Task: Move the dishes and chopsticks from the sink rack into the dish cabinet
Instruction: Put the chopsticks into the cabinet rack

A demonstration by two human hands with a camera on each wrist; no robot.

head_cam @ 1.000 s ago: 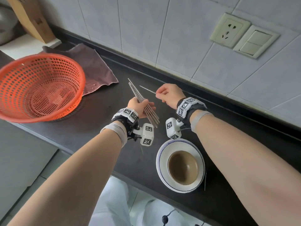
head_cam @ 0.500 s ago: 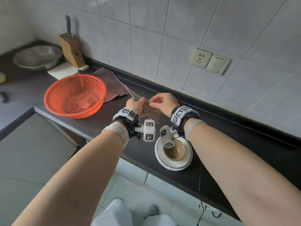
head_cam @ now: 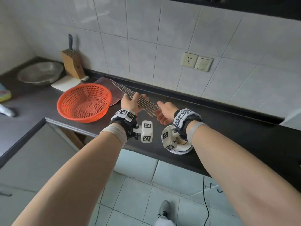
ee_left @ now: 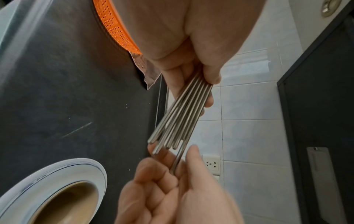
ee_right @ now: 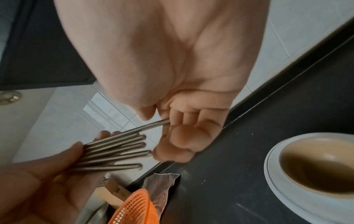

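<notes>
- A second ago my right hand (head_cam: 164, 113) pinched a lone steel chopstick apart from the bundle; half a second ago it had brought it in against the rest
- Now my left hand (head_cam: 131, 103) grips the chopsticks (head_cam: 136, 100) as one fanned bundle above the black countertop (head_cam: 228, 128), thumb over them, fingers curled beneath
- My right hand's fingers (ee_right: 184, 118) are half curled, and one chopstick end runs in between thumb and forefinger; the other ends stop just short of my palm. I judge I am squaring the ends, not yet carrying
- So the chopsticks are gathered but not in the cabinet; that move is still to come, and the dishes too
- Count: in the right wrist view I make out about six chopstick ends (ee_right: 142, 145), perhaps more hidden behind
- One stack of white blue-rimmed plates (head_cam: 182, 148) with one brown-glazed bowl (ee_left: 70, 201) sits at the counter's front edge, under my right wrist
- One orange colander (head_cam: 83, 102), one brown cloth (head_cam: 104, 82), one steel basin (head_cam: 40, 75), one knife block (head_cam: 72, 62) with one knife
</notes>
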